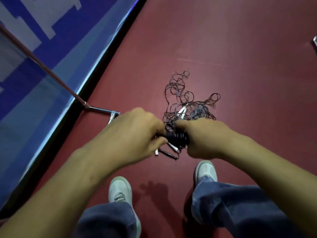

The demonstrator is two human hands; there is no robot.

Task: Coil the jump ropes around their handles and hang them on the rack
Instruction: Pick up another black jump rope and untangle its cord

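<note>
Between my hands is a pair of black jump rope handles with thin rope coiled in several turns around them. My right hand grips the right end of the handles. My left hand pinches the rope at the left end. White handle tips and a loose loop of rope hang below the bundle. On the red floor beyond lies a tangled pile of thin dark jump ropes with white handles in it.
A rack's metal foot and its reddish slanted pole stand at the left, by a blue banner wall with a black base strip. My two grey shoes are on the red floor below my hands.
</note>
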